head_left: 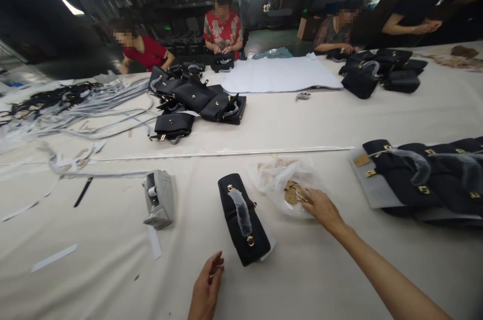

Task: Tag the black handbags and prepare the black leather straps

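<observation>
While the right hand (pixel 322 209) stretches forward across the table (pixel 113 269), its fingers lie close together and point away and to the left, their tips resting on a small heap of brown card tags (pixel 291 193) that sits inside a crumpled clear plastic bag (pixel 273 176). Whether a tag is pinched between thumb and finger cannot be told, since the thumb is hidden under the hand. The black handbag (pixel 243 219) lies just left of that bag, near it but apart from the right hand. Its long axis runs on a slant, the far end toward the left and the near end toward the right, with a film-wrapped handle (pixel 240 213) along the top and a gold clasp (pixel 250 241) close to the near end. The left hand (pixel 207 287) is the nearer one to it: it rests low on the cloth, loosely curled and holding nothing, with the fingertips just short of the handbag's near end, which lies ahead of it and slightly to the right. A grey tape dispenser (pixel 159 200) stands well to the left of the handbag. A row of more black bags (pixel 426 181) lies at the right edge, and other people work at the far side of the table.
</observation>
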Demonstrator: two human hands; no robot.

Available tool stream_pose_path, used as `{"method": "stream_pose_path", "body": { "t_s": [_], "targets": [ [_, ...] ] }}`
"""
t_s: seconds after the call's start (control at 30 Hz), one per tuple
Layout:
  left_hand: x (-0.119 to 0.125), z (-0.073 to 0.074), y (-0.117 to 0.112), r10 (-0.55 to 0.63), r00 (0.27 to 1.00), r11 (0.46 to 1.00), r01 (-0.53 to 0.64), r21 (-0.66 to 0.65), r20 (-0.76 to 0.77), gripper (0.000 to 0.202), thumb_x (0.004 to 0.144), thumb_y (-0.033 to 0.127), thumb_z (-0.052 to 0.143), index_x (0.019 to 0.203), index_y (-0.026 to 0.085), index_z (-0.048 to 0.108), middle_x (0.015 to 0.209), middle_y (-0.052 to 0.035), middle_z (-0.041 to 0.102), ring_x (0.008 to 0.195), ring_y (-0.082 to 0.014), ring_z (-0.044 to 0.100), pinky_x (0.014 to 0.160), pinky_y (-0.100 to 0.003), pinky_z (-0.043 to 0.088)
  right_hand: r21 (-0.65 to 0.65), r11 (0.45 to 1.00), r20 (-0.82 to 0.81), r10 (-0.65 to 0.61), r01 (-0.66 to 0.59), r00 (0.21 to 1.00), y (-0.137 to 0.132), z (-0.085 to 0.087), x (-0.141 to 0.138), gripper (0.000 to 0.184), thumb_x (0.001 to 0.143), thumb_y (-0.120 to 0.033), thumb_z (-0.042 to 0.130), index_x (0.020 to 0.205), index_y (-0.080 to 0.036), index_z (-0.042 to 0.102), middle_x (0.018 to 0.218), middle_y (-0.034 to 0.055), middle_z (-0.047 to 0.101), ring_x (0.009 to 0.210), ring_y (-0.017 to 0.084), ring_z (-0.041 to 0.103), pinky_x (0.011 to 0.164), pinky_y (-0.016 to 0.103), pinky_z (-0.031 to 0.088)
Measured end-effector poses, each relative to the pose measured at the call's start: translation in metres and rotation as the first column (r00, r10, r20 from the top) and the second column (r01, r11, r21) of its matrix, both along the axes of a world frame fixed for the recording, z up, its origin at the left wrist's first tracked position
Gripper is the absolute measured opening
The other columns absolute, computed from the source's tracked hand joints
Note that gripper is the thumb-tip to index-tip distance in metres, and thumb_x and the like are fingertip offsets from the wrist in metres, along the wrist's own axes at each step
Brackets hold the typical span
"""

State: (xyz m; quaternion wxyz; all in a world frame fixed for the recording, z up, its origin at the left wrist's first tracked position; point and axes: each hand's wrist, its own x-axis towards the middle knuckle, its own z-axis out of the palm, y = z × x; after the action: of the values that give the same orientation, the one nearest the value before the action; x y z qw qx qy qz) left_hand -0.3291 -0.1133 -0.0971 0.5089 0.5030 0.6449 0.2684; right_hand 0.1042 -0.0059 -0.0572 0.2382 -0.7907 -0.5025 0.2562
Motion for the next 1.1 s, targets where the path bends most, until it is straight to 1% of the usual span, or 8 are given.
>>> {"method": "stream_pose_path", "body": {
  "t_s": [0.23, 0.37, 0.5, 0.63, 0.7, 0.77, 0.9, 1.1],
  "targets": [
    [0.029, 0.033, -0.014, -0.088, 0.996, 0.996, 0.088, 0.02, -0.021, 0.039, 0.091, 0.041, 0.053, 0.12, 0.019, 0.066, 0.109, -0.0117, 0.074, 0.104, -0.0253, 0.07, 0.095, -0.038, 0.055, -0.146, 0.98, 0.096, 0.149, -0.134, 0.984, 0.013, -0.013, 0.011, 0.049, 0.073, -0.013, 0.07, 0.122, -0.013, 0.062, 0.115, 0.0141, 0.063, 0.104, 0.029, 0.059, 0.095, 0.045, 0.044],
    [0.042, 0.061, -0.018, -0.231, 0.973, 0.973, 0.231, -0.012, -0.025, 0.031, 0.092, 0.03, 0.051, 0.117, 0.019, 0.067, 0.107, -0.0094, 0.074, 0.102, -0.0231, 0.069, 0.092, -0.035, 0.053, -0.205, 0.973, 0.024, 0.116, -0.109, 0.993, 0.011, 0.019, 0.035, 0.069, 0.067, -0.021, 0.07, 0.134, -0.007, 0.056, 0.101, 0.0164, 0.065, 0.097, 0.036, 0.062, 0.089, 0.047, 0.046],
    [0.07, 0.101, -0.011, -0.439, 0.898, 0.898, 0.439, 0.018, 0.03, 0.027, 0.09, 0.023, 0.055, 0.111, 0.021, 0.071, 0.107, -0.0059, 0.074, 0.099, -0.0203, 0.067, 0.092, -0.032, 0.051, -0.242, 0.959, -0.234, 0.093, -0.151, 0.968, -0.008, 0.073, 0.045, 0.08, 0.073, -0.042, 0.069, 0.142, -0.008, 0.048, 0.094, 0.0128, 0.066, 0.084, 0.03, 0.066, 0.078, 0.044, 0.054],
    [0.117, 0.138, 0.01, -0.445, 0.864, 0.895, 0.434, 0.099, 0.234, 0.038, 0.085, 0.02, 0.06, 0.123, 0.019, 0.066, 0.11, -0.0089, 0.07, 0.097, -0.0197, 0.066, 0.088, -0.033, 0.052, -0.178, 0.95, -0.683, 0.07, -0.258, 0.727, -0.048, 0.128, 0.021, 0.064, 0.077, -0.05, 0.073, 0.133, -0.022, 0.059, 0.101, 0.0065, 0.065, 0.09, 0.022, 0.065, 0.087, 0.038, 0.056],
    [0.142, 0.151, 0.021, -0.376, 0.817, 0.92, 0.385, 0.073, 0.438, 0.064, 0.082, 0.021, 0.066, 0.144, 0.018, 0.048, 0.108, -0.0115, 0.068, 0.097, -0.021, 0.066, 0.084, -0.035, 0.054, -0.152, 0.954, -0.858, 0.001, -0.257, 0.514, -0.069, 0.149, 0.001, 0.06, 0.076, -0.046, 0.078, 0.128, -0.023, 0.062, 0.097, 0.0046, 0.064, 0.089, 0.02, 0.063, 0.09, 0.04, 0.054],
    [0.165, 0.161, 0.03, -0.321, 0.699, 0.92, 0.39, 0.036, 0.638, 0.09, 0.078, 0.024, 0.074, 0.155, 0.02, 0.028, 0.112, -0.0144, 0.066, 0.1, -0.0232, 0.066, 0.08, -0.037, 0.057, -0.155, 0.956, -0.906, -0.037, -0.249, 0.421, -0.087, 0.164, -0.02, 0.06, 0.073, -0.045, 0.082, 0.126, -0.023, 0.063, 0.097, 0.0047, 0.064, 0.091, 0.021, 0.064, 0.092, 0.042, 0.053],
    [0.194, 0.168, 0.03, -0.325, 0.544, 0.891, 0.451, 0.057, 0.774, 0.088, 0.067, 0.028, 0.085, 0.146, 0.024, 0.045, 0.128, -0.0168, 0.061, 0.094, -0.0227, 0.068, 0.069, -0.033, 0.059, -0.143, 0.944, -0.835, 0.046, -0.297, 0.549, -0.111, 0.176, -0.049, 0.06, 0.072, -0.044, 0.083, 0.123, -0.023, 0.059, 0.101, 0.0053, 0.065, 0.091, 0.023, 0.065, 0.084, 0.04, 0.052],
    [0.176, 0.144, 0.004, -0.361, 0.685, 0.9, 0.434, 0.044, 0.633, 0.02, 0.079, 0.025, 0.065, 0.093, 0.013, 0.072, 0.066, -0.0003, 0.065, 0.057, -0.0113, 0.063, 0.058, -0.023, 0.052, -0.192, 0.962, -0.639, 0.028, -0.196, 0.768, -0.145, 0.153, -0.061, 0.051, 0.069, -0.04, 0.081, 0.107, -0.024, 0.051, 0.096, 0.0035, 0.062, 0.081, 0.02, 0.06, 0.059, 0.028, 0.043]
  ]
}}
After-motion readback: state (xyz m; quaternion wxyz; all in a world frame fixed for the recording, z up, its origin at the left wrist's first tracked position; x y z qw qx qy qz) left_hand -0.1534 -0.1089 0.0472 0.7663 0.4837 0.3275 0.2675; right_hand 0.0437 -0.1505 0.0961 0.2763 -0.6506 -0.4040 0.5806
